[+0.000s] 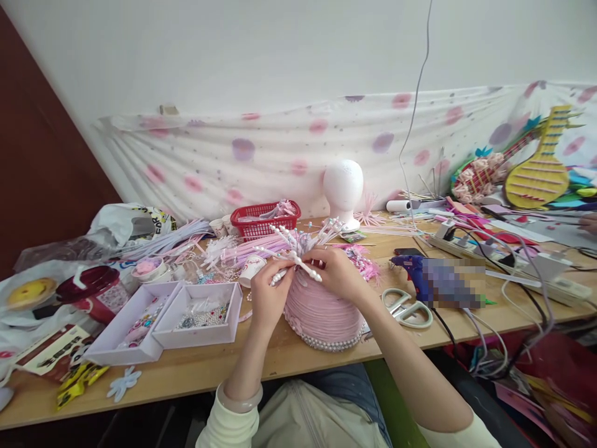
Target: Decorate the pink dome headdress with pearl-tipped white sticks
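Sprig of white beads (310, 270) poised at the crown of a round, ribbed pink dome (321, 314)

From my remote seat I watch the left hand (271, 280) and the right hand (333, 267) meet over the dome, which sits close to the front edge of the light wooden worktop (208, 367), its band of silvery pearls (329, 344) just inside that edge. Both hands pinch the sprig between thumb and fingers; the exact contact under the right fingers is hidden from me.

I judge the step in hand to be setting or adjusting the sprig among the beaded stems (328, 231) standing at the crown. As I read it, the next move calls for one steady pinch and small turns of the other hand, without bending neighbouring stems.

For room, I note bare wood between the dome and the two open white boxes (199, 338) toward the left. On the right, grey-handled scissors (411, 314) lie just beside the right forearm, with a dark blue gun-shaped tool (413, 274) behind them. Behind the crown, a white foam head (344, 186) stands near the back edge, so I would favour lifting over sweeping sideways.
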A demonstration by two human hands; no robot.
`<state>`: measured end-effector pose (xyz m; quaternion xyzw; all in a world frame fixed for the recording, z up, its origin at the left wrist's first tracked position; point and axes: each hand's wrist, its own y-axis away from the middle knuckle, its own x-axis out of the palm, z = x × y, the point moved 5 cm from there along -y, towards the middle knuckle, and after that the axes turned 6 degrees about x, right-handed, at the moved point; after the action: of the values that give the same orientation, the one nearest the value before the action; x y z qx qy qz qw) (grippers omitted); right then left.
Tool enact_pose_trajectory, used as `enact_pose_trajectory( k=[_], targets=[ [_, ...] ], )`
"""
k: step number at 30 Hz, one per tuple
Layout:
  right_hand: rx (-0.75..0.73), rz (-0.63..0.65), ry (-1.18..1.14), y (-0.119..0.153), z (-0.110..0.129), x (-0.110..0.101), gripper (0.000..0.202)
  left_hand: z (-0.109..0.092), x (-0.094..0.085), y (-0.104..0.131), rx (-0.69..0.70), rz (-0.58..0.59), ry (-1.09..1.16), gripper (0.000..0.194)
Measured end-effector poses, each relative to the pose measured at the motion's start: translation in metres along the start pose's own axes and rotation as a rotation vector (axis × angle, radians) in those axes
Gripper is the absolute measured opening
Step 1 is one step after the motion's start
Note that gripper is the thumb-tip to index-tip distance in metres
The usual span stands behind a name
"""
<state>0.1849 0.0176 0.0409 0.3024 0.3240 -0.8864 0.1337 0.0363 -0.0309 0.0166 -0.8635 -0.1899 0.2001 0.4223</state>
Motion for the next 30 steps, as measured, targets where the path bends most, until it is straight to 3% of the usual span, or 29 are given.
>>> enact_pose_trajectory(
  k=[11, 22, 30],
  targets=[
    [0.037, 0.014, -0.023, -0.014, -0.005, 0.002, 0.012, 0.007, 0.001, -0.014, -0.120, 0.107, -0.006, 0.019],
    [0.121, -0.030, -0.014, -0.012, -0.014, 0.005, 0.010, 0.017, -0.006, 0.006, -0.202, 0.126, 0.169, 0.020],
    [0.164, -0.065, 0.030, -0.012, -0.012, 0.005, 0.011, 0.029, -0.008, 0.004, -0.218, 0.131, 0.187, 0.016]
  ],
)
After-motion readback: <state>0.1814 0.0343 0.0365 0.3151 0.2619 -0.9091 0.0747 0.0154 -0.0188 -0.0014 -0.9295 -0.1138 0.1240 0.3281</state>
